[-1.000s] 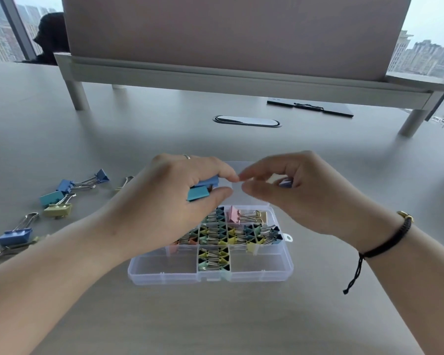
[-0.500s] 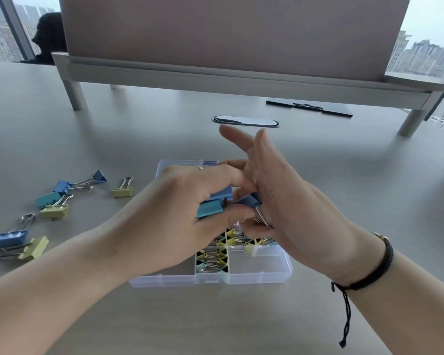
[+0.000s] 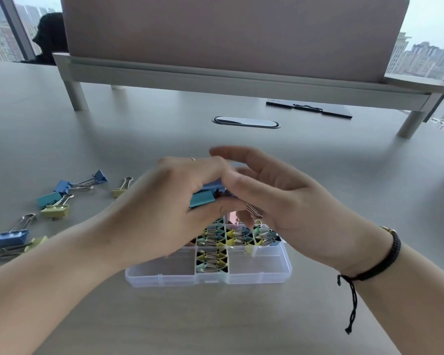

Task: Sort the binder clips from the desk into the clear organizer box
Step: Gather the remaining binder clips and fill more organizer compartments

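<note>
The clear organizer box lies on the desk near me, its middle compartments packed with small coloured binder clips. My left hand hovers over the box and grips a teal binder clip together with a blue binder clip. My right hand is beside it over the box, thumb against the held clips, with a clip's wire handles showing under its fingers. The index finger points left, blurred. The far half of the box is hidden by both hands.
Several loose binder clips lie on the desk to the left: a blue pair, a teal clip, yellow clips, and a blue clip. A raised shelf, a cable grommet and a dark clipboard are farther back.
My right hand came in against my left and took hold at the blue clip. Its raised fingers have since lowered and curled over the clips. The left hand kept its grip.
</note>
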`<state>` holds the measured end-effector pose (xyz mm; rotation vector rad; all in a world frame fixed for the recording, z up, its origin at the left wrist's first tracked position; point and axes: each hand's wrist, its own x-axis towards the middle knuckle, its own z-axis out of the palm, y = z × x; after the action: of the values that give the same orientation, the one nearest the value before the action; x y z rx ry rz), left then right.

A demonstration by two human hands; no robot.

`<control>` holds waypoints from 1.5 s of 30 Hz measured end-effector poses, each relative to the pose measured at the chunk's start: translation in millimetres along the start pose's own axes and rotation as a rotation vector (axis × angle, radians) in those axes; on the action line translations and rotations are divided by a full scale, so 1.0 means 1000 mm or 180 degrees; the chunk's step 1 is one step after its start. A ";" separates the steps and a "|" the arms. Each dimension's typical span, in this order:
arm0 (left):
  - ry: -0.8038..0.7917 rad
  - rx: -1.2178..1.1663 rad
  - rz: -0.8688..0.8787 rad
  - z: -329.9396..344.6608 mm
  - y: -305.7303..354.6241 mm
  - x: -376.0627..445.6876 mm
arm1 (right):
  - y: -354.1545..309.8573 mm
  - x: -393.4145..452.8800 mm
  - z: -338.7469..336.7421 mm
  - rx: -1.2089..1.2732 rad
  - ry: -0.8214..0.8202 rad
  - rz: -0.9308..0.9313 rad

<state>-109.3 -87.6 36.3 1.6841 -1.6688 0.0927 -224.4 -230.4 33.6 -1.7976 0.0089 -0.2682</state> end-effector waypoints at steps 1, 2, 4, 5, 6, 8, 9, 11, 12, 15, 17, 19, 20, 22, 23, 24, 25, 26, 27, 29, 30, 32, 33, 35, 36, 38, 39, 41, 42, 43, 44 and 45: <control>0.0054 -0.0009 0.0001 -0.001 0.000 0.000 | -0.002 -0.001 -0.003 -0.0267 0.0011 -0.0056; 0.0085 0.0010 0.0014 -0.003 -0.001 0.001 | -0.003 -0.001 -0.006 -0.0518 0.0029 -0.0043; 0.0102 0.0056 0.0043 -0.003 -0.003 0.001 | -0.004 -0.001 -0.012 -0.0875 0.0054 0.0039; 0.0074 0.0084 0.0059 -0.003 -0.004 0.001 | -0.005 -0.001 -0.015 -0.0994 0.0053 0.0040; 0.0041 0.0132 0.0087 -0.003 -0.004 0.001 | -0.005 -0.001 -0.018 -0.1089 0.0059 0.0020; -0.0008 0.0273 0.0132 -0.002 -0.005 0.000 | -0.006 0.000 -0.024 -0.1189 0.0073 -0.0050; 0.0002 0.0315 0.0127 -0.002 -0.005 0.000 | -0.006 -0.001 -0.025 -0.1172 0.0091 -0.0056; 0.0082 0.0314 0.0037 -0.001 -0.007 -0.001 | -0.005 -0.001 -0.030 -0.1000 0.0225 0.0030; 0.0132 0.0280 -0.0060 -0.001 -0.008 -0.001 | -0.005 -0.001 -0.034 -0.0891 0.0330 0.0098; 0.0316 0.0167 -0.0384 -0.001 -0.011 -0.001 | -0.005 -0.001 -0.041 -0.0727 0.0560 0.0273; 0.0376 0.0172 -0.0510 -0.001 -0.012 0.000 | -0.004 -0.001 -0.045 -0.1041 0.0657 0.0407; 0.0393 0.0195 -0.0616 -0.001 -0.014 0.000 | -0.003 -0.001 -0.047 -0.1423 0.0664 0.0549; 0.0397 0.0209 -0.0656 -0.001 -0.014 0.000 | -0.002 -0.001 -0.047 -0.1543 0.0591 0.0572; 0.0394 0.0209 -0.0711 0.000 -0.015 0.000 | -0.003 -0.003 -0.047 -0.1710 0.0387 0.0556; 0.0392 0.0201 -0.0739 -0.001 -0.015 0.000 | -0.002 -0.003 -0.048 -0.1829 0.0316 0.0533; 0.0390 0.0198 -0.0768 -0.001 -0.016 0.000 | -0.001 -0.003 -0.050 -0.1965 0.0286 0.0515; 0.0391 0.0203 -0.0795 -0.001 -0.017 0.000 | -0.001 -0.003 -0.052 -0.2103 0.0267 0.0513; 0.0389 0.0210 -0.0817 -0.001 -0.017 0.000 | 0.000 -0.003 -0.054 -0.2233 0.0237 0.0543; 0.0386 0.0206 -0.0840 -0.001 -0.018 0.000 | 0.000 -0.004 -0.056 -0.2342 0.0198 0.0607; 0.0378 0.0186 -0.0892 -0.001 -0.020 0.000 | 0.000 -0.005 -0.056 -0.2494 0.0087 0.0740; 0.0370 0.0177 -0.0917 -0.001 -0.020 -0.001 | 0.000 -0.005 -0.055 -0.2550 0.0037 0.0766; 0.0365 0.0157 -0.0968 0.000 -0.020 -0.001 | 0.001 -0.005 -0.055 -0.2621 0.0011 0.0789; 0.0374 0.0136 -0.0995 0.000 -0.020 -0.001 | 0.000 -0.005 -0.055 -0.2638 -0.0004 0.0807; 0.0397 0.0056 -0.1060 0.000 -0.021 0.000 | 0.001 -0.005 -0.056 -0.2689 -0.0036 0.0808; 0.0412 0.0003 -0.1098 0.000 -0.021 0.001 | 0.001 -0.005 -0.057 -0.2685 -0.0020 0.0790; 0.0447 -0.0278 -0.1239 0.001 -0.020 0.003 | 0.003 -0.004 -0.057 -0.2556 0.0108 0.0649; 0.0468 -0.0582 -0.1363 0.001 -0.018 0.005 | 0.004 -0.003 -0.054 -0.2445 0.0251 0.0534; 0.0473 -0.1326 -0.1693 0.001 -0.016 0.007 | 0.004 -0.001 -0.044 -0.2245 0.0569 0.0224; 0.0450 -0.1660 -0.1861 0.000 -0.015 0.008 | 0.003 0.000 -0.037 -0.2133 0.0674 0.0082; 0.0416 -0.1947 -0.1998 0.001 -0.014 0.009 | 0.001 0.000 -0.029 -0.1976 0.0723 -0.0026; 0.0384 -0.2174 -0.2094 0.001 -0.014 0.009 | 0.000 -0.001 -0.021 -0.1800 0.0731 -0.0105; 0.0377 -0.2332 -0.2145 0.003 -0.013 0.010 | -0.002 -0.002 -0.013 -0.1619 0.0720 -0.0163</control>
<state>-97.4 -98.8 33.6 1.5105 -0.8101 -0.6489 -229.1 -241.4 38.2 -2.2634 0.2078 -0.5424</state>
